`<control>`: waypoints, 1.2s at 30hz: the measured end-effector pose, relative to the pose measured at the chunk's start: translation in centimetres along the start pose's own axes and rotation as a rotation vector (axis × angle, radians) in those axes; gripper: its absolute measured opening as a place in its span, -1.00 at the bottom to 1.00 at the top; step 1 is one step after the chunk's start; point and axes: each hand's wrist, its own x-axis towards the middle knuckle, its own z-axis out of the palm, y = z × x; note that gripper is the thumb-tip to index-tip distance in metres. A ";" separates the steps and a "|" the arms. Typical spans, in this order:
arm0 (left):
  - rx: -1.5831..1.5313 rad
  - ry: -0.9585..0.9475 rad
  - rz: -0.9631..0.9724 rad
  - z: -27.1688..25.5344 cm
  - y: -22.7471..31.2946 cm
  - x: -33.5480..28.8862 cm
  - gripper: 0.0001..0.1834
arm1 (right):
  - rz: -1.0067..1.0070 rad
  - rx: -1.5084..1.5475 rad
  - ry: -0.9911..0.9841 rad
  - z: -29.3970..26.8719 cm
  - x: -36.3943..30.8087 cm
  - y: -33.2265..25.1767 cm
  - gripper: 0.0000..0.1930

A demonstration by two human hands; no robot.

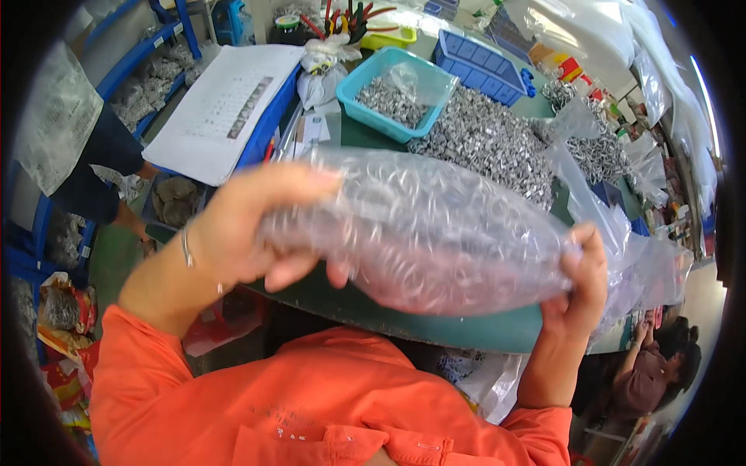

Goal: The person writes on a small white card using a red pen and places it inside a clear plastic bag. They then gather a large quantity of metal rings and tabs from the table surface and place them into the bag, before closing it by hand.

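A long clear plastic bag [451, 233] full of small shiny metal rings is stretched sideways between my hands, lifted over the near edge of the green table [497, 326]. My left hand [264, 217] is wrapped round the bag's left end, a little smeared by motion. At the other end, my right hand [579, 272] pinches the narrowed tip of the plastic. Behind the bag lies a wide heap of small silvery metal pieces [489, 144]. A turquoise basin [347, 83] holds more such pieces and a small clear bag.
A blue divided bin [474, 70] stands behind the heap. Printed sheets [225, 109] lie on the left, with pliers [353, 22] farther back. Loose clear plastic [622, 241] covers the table's right side. One person [78, 132] stands at left; another [653, 369] sits at lower right.
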 end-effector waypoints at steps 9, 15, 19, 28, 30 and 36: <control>0.006 0.074 0.008 -2.8 9.1 5.6 -0.61 | -0.102 0.266 0.060 3.3 12.3 -2.7 -0.91; 0.246 -0.131 0.075 -1.8 14.8 6.5 -0.40 | -0.326 0.112 0.257 3.9 14.8 -9.5 -0.83; 0.264 0.146 0.020 -4.3 9.9 8.2 -0.55 | -0.122 -0.058 0.024 1.7 16.0 -3.5 -0.72; 0.386 0.306 0.382 -6.2 7.1 5.8 -0.78 | -0.349 -0.253 -0.151 -0.5 11.2 -3.7 -0.60; 0.395 0.357 0.416 -5.9 6.8 5.5 -0.82 | -0.350 -0.324 -0.118 -0.4 10.8 -4.7 -0.69; 0.593 0.315 0.854 -2.8 7.8 3.2 -0.84 | -0.411 -0.680 0.149 -1.0 9.5 -5.8 -0.76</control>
